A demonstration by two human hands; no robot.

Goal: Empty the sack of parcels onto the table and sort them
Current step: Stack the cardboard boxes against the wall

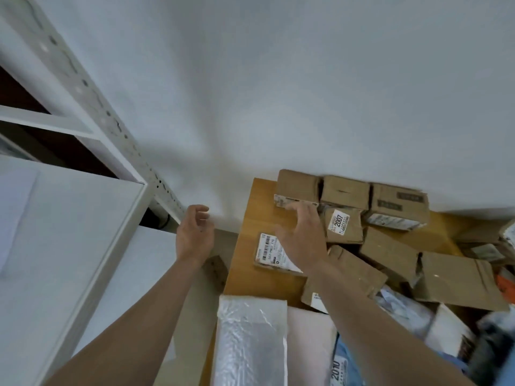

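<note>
Brown cardboard parcels lie heaped on the wooden table, with a row of three boxes against the white wall. My right hand hovers with spread fingers over a flat labelled parcel, fingertips near the leftmost box; it holds nothing. My left hand hangs in the air left of the table edge, fingers loosely curled and empty. A box marked 2007 sits just right of my right hand. No sack is visible.
White bubble mailers and soft bags lie at the table's near end. A white metal shelf unit stands on the left, close to my left arm. More cardboard envelopes spread to the right.
</note>
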